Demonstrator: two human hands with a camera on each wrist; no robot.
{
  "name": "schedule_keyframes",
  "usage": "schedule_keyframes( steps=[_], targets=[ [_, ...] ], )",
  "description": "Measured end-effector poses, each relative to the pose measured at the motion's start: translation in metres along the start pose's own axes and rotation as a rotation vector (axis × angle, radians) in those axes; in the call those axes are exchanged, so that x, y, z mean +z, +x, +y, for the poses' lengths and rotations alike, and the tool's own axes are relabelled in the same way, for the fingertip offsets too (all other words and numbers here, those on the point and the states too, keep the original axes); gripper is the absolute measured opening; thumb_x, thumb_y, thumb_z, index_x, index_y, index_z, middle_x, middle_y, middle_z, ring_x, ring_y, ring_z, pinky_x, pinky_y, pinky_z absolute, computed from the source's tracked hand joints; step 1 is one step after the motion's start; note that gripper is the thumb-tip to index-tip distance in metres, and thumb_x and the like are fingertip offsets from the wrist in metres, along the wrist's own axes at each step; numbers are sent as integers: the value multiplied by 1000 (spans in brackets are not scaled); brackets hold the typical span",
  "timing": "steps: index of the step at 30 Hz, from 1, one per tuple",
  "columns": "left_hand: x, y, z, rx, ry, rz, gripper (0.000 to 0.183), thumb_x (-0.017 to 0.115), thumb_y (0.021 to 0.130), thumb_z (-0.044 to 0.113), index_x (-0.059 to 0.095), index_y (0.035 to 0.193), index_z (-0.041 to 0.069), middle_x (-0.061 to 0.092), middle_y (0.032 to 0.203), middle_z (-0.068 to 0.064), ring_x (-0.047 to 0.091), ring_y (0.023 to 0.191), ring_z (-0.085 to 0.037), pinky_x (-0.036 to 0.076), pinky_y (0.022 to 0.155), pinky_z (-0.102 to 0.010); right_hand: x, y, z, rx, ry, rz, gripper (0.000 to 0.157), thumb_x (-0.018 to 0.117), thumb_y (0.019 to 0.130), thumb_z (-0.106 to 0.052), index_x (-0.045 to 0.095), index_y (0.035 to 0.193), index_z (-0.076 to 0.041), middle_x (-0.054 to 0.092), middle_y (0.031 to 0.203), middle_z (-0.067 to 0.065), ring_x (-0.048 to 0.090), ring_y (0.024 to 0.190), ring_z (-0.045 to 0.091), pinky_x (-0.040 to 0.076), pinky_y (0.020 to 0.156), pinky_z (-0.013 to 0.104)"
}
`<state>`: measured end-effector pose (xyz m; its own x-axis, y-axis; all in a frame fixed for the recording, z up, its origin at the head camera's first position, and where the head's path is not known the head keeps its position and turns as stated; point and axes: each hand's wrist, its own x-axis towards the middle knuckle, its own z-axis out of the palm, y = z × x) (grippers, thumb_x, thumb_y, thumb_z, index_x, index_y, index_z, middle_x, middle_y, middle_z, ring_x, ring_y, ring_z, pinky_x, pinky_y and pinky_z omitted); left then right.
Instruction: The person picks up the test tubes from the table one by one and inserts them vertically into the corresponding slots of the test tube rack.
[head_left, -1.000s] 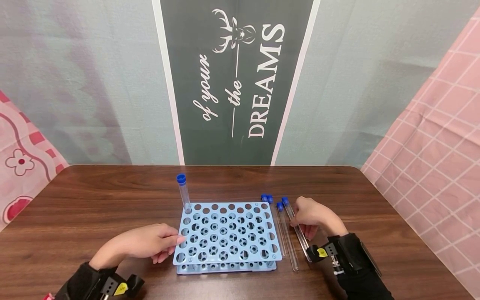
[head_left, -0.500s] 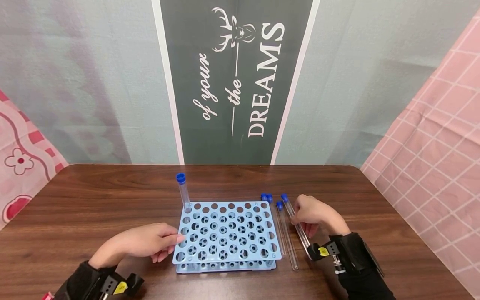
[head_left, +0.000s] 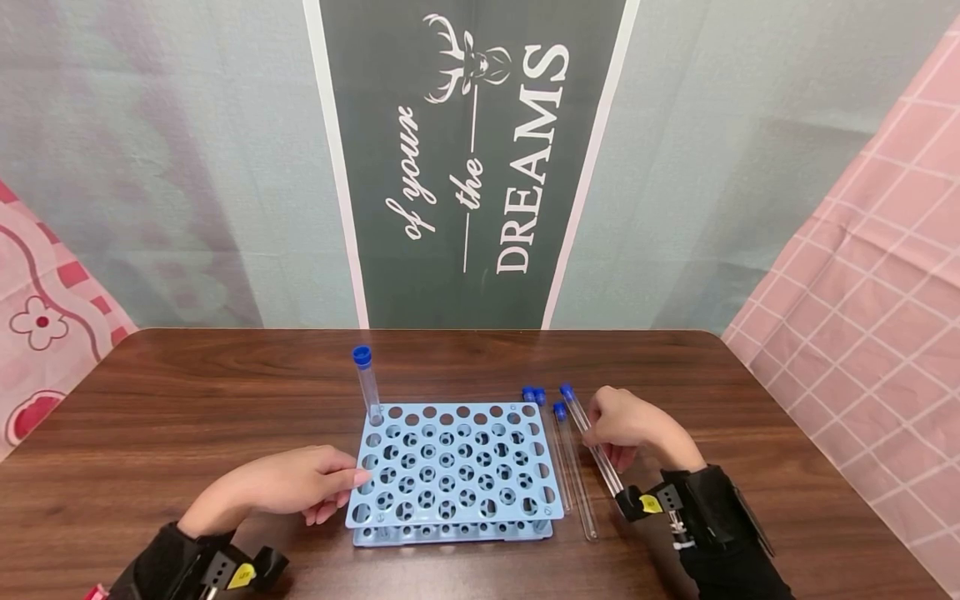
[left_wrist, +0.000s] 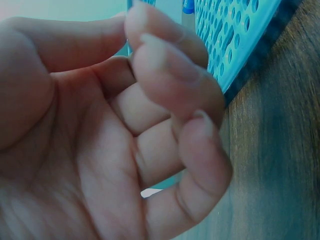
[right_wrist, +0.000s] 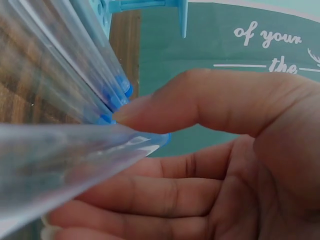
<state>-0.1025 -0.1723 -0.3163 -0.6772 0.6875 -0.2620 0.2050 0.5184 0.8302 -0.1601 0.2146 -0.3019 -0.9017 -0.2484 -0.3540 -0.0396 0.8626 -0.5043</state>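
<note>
In the head view my left hand (head_left: 303, 481) pinches the left edge of a light-blue test tube rack (head_left: 457, 522) between thumb and fingers. At the rack's back left corner a blue-capped test tube (head_left: 368, 387) stands upright in a hole. To the right, my right hand (head_left: 628, 423) holds a clear test tube (head_left: 581, 418) by its middle, its blue cap pointing away from me. The right wrist view has the thumb on top of this tube (right_wrist: 55, 165) and the other fingers under it. Left of it lie several more blue-capped test tubes (head_left: 576, 475), next to the rack.
Everything is on a dark wooden table (head_left: 225, 392). Behind its far edge hangs a grey-green cloth (head_left: 450, 300) with white lettering. Pink patterned cloths (head_left: 862, 250) hang at both sides. The rack has rows of round holes and a lower shelf.
The test tube in my right hand has swung slightly, its cap moving a little left and away. My left hand and the rack have stayed in place.
</note>
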Motion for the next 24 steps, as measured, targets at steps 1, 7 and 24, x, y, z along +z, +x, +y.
schedule_keyframes(
  steps=[1, 7, 24],
  targets=[
    [0, 0, 0, 0, 0, 0, 38, 42, 96, 27, 48, 63, 7, 43, 49, 6, 42, 42, -8, 39, 41, -20, 0, -1, 0, -3, -1, 1, 17, 64, 76, -5, 51, 67, -2, 53, 50, 8, 55, 41, 20, 51, 40, 32],
    [0, 0, -1, -3, -8, 0, 39, 43, 96, 28, 49, 64, 7, 43, 49, 6, 42, 42, -8, 39, 41, -20, -3, -3, -3, -25, -13, 12, 15, 63, 76, -4, 51, 66, -3, 54, 51, 7, 54, 42, 19, 51, 41, 31],
    [0, 0, 0, -6, -17, 0, 37, 43, 95, 25, 49, 64, 7, 44, 50, 5, 43, 43, -8, 41, 42, -21, -9, -12, -12, -85, -11, 36, 11, 60, 74, -3, 50, 72, -4, 52, 50, 6, 54, 40, 18, 51, 40, 32]
  ],
)
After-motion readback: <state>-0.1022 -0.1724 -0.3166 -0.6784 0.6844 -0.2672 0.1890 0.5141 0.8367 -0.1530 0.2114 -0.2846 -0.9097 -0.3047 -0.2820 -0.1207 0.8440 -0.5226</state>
